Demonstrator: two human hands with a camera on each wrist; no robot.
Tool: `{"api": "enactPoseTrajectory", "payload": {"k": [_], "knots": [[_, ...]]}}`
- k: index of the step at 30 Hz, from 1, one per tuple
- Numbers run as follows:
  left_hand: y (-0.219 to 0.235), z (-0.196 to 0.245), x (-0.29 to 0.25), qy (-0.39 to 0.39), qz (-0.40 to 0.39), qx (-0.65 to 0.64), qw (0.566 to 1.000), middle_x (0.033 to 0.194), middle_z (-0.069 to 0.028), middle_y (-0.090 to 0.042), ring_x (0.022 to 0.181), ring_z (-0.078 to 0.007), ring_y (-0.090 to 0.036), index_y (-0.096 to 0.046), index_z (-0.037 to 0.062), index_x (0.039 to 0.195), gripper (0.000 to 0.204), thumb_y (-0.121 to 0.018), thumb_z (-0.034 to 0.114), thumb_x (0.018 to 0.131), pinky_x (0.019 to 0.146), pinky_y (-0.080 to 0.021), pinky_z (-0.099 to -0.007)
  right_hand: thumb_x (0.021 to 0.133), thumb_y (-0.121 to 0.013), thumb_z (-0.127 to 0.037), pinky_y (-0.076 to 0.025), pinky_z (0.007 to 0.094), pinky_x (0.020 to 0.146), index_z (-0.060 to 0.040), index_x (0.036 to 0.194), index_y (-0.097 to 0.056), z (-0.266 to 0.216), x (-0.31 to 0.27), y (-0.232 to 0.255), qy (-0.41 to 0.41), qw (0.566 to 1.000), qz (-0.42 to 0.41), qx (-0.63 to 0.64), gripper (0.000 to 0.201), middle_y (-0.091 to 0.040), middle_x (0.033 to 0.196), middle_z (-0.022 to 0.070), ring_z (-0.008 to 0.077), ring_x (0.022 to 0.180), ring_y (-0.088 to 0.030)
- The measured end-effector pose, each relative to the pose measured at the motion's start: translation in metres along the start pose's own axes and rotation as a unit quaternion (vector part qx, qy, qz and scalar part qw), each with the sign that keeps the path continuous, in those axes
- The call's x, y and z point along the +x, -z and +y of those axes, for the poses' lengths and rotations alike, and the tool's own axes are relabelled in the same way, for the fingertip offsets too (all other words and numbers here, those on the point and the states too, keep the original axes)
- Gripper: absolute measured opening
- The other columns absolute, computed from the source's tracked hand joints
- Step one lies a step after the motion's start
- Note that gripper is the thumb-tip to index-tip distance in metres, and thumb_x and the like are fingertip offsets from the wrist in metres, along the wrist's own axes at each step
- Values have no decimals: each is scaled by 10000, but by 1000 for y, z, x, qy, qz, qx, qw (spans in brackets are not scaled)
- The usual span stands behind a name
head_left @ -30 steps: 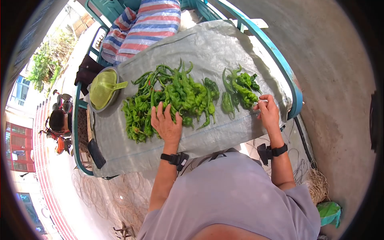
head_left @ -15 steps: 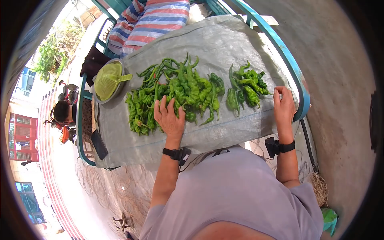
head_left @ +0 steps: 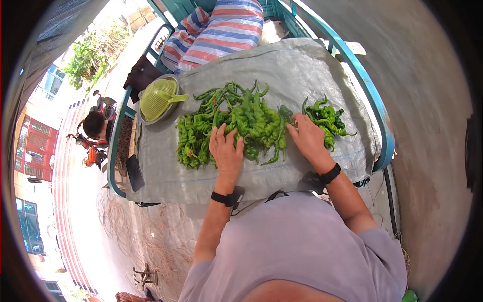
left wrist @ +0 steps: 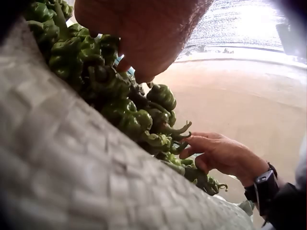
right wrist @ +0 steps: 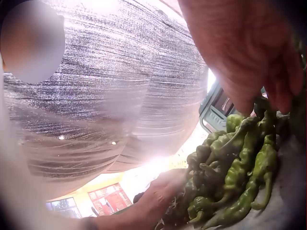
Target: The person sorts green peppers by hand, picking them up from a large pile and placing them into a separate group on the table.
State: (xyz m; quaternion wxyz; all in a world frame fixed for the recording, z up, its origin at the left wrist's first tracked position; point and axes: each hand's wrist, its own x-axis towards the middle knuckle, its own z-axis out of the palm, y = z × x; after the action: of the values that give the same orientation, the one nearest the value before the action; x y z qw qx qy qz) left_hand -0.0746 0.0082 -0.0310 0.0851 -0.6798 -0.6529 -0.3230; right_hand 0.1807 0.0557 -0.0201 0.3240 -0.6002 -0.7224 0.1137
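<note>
A heap of wrinkled green peppers (head_left: 249, 113) lies mid-sheet in the head view, a few of them tinged red. My left hand (head_left: 226, 153) rests on its near side, fingers spread and loosely bent over the peppers. At the heap's right edge my right hand (head_left: 309, 141) pinches a dark green pepper (head_left: 285, 112) between thumb and fingers. The right wrist view shows these fingertips (right wrist: 283, 98) close around its end. Right of that hand lies a smaller group of peppers (head_left: 327, 118), partly covered by the hand.
The grey woven sheet (head_left: 201, 183) covers a cart bed with teal rails (head_left: 370, 95). A yellow-green strainer (head_left: 158, 98) sits in a grey bowl (head_left: 146, 121) at left, a dark phone (head_left: 134, 172) nearer. Striped sacks (head_left: 224, 30) lie behind. Another person (head_left: 95, 126) is beyond the left rail.
My right hand has gone from the small group, out to the right, then back left to the large heap's edge. My left hand has stayed on the heap; the head view has shifted.
</note>
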Motion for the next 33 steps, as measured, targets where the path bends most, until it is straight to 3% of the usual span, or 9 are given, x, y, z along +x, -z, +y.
{"api": "enactPoseTrajectory", "payload": {"k": [3, 9, 12, 17, 20, 24, 28, 31, 33], "knots": [[12, 8, 5, 15, 3, -24, 1000, 1375, -100, -536, 1399, -352, -364, -682, 84, 1155, 266, -688, 169, 903, 1111, -293, -499, 900, -668, -272, -509, 477, 657, -109, 1075, -605, 2, 3, -3, -10, 999, -14, -32, 247, -644, 934, 135, 367, 805, -669], [40, 44, 28, -11, 62, -98, 993, 1082, -92, -658, 1094, -323, -549, -679, 67, 1055, 165, -649, 75, 893, 932, -401, -472, 889, -654, -316, -493, 465, 667, -112, 971, -651, -8, 8, 6, -30, 997, -9, -65, 220, -648, 906, 86, 336, 805, -663], [35, 54, 37, -26, 3, -233, 972, 993, -108, -671, 956, -326, -583, -674, 46, 1038, 154, -634, 43, 889, 826, -446, -443, 883, -653, -324, -492, 462, 668, -114, 931, -671, -5, 11, 4, -40, 998, -1, -55, 216, -649, 946, 69, 335, 798, -659], [30, 74, 40, -92, -73, -289, 950, 972, -148, -665, 933, -337, -614, -672, 25, 1063, 173, -618, 38, 899, 803, -493, -415, 873, -661, -303, -500, 438, 633, -153, 924, -710, 1, 5, -9, -37, 995, 86, 23, 166, -642, 960, 51, 298, 734, -656], [20, 75, 39, -96, -109, -291, 946, 1020, -137, -655, 953, -302, -629, -668, 35, 1126, 218, -621, 37, 913, 807, -509, -383, 895, -676, -231, -486, 359, 592, -114, 950, -696, -15, 1, -2, -79, 975, 134, 162, 131, -623, 949, 29, 201, 642, -620], [28, 88, 42, -26, -123, -335, 934, 1194, -149, -617, 997, -316, -635, -603, 55, 1264, 378, -638, 21, 889, 832, -530, -385, 982, -623, -127, -440, 220, 547, -36, 991, -651, -14, 0, 4, -86, 866, 160, 465, 95, -598, 925, -10, 49, 603, -528], [34, 101, 47, 0, -71, -338, 939, 1336, -141, -556, 1017, -324, -645, -529, 89, 1380, 526, -657, 13, 875, 823, -551, -384, 997, -609, -162, -444, 223, 557, -45, 994, -650, -11, -11, 34, -107, 846, -3, 523, 124, -611, 863, -14, 48, 602, -531], [27, 94, 45, -35, -118, -301, 946, 1242, -112, -621, 975, -254, -633, -587, 97, 1352, 500, -684, 5, 870, 818, -540, -344, 1010, -588, -183, -439, 222, 558, -41, 965, -637, -8, -22, 49, -97, 845, -77, 520, 156, -608, 829, -15, 52, 600, -536], [18, 89, 42, -110, -88, -220, 965, 1095, -100, -674, 960, -289, -613, -672, 108, 1230, 374, -702, 42, 863, 804, -522, -380, 1017, -572, -194, -436, 220, 559, -37, 940, -625, -5, -31, 56, -85, 852, -99, 507, 183, -606, 822, -15, 55, 597, -541]]}}
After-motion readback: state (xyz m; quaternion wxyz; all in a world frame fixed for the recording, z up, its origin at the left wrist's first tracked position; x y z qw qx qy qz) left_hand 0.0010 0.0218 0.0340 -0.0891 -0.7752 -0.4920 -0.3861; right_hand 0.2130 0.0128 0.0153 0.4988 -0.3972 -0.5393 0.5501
